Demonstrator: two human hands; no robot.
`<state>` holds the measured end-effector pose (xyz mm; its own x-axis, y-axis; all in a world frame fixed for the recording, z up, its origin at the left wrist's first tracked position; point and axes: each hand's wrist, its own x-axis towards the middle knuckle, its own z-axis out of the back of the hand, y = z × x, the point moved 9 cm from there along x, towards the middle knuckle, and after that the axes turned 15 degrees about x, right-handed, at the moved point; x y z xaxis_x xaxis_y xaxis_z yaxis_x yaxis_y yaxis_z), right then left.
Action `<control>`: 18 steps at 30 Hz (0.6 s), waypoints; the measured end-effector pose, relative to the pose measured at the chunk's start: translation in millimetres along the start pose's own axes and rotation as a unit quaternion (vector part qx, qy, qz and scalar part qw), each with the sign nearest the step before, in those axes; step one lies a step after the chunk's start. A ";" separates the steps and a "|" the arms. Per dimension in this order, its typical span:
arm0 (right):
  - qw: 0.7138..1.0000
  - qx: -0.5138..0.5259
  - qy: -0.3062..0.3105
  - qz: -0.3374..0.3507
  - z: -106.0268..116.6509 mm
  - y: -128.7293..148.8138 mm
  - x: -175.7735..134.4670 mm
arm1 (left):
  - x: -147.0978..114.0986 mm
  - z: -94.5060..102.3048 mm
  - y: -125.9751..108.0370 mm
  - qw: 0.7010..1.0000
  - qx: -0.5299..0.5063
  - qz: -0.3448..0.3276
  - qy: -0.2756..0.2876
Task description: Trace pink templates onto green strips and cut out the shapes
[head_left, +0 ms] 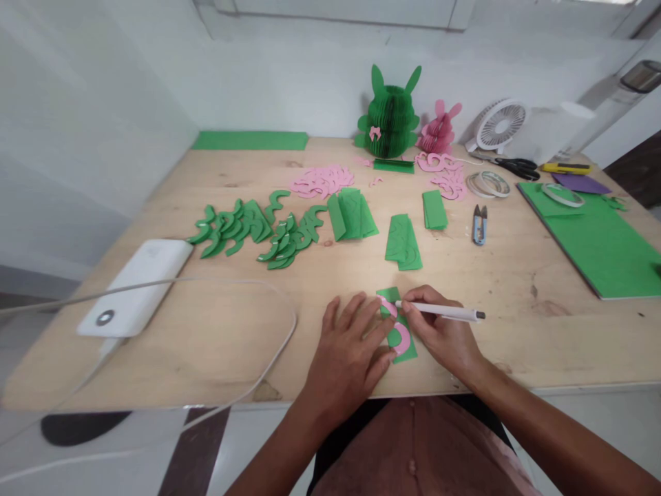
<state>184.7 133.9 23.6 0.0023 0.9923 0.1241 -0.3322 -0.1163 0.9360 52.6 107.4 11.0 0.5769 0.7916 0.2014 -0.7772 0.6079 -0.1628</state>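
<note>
My right hand (438, 334) grips a white pen (444, 311), its tip at the edge of a curved pink paper piece (402, 340). That piece lies on a small green paper strip (407, 355) near the table's front edge. My left hand (351, 341) lies flat with fingers spread, its fingertips on the pink piece and the strip. Part of the pink shape is hidden under those fingers. Just beyond, green paper pieces with drawn outlines (403, 241) rest on the table, beside a small green stack (434, 210).
Cut green curved pieces (289, 241) and pink ones (325, 180) lie in piles. Behind stand a green paper figure (391, 120), a pink one (438, 131) and a fan (500, 124). Blue snips (480, 227) lie right; a power bank (137, 286) and cable (279, 355) lie left.
</note>
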 end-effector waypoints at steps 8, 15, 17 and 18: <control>1.000 0.005 0.005 -0.002 -3.0 -2.9 1.3 | 0.0 1.3 -0.7 1.000 0.009 -0.004 -0.008; 0.998 0.055 -0.001 -0.010 -1.4 -5.8 2.2 | -0.4 -0.3 -0.7 1.000 0.017 -0.006 -0.006; 0.996 0.086 -0.014 -0.018 3.9 -6.8 0.7 | -0.9 -0.9 -0.6 1.000 0.016 -0.007 -0.008; 0.995 0.096 -0.021 -0.022 7.3 -6.9 -1.0 | -1.1 -1.1 -0.6 1.000 0.016 -0.008 -0.008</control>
<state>193.9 133.4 19.3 0.0545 0.9943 0.0916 -0.1441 -0.0829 0.9861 52.7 106.3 9.8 0.5849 0.7810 0.2188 -0.7760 0.6173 -0.1291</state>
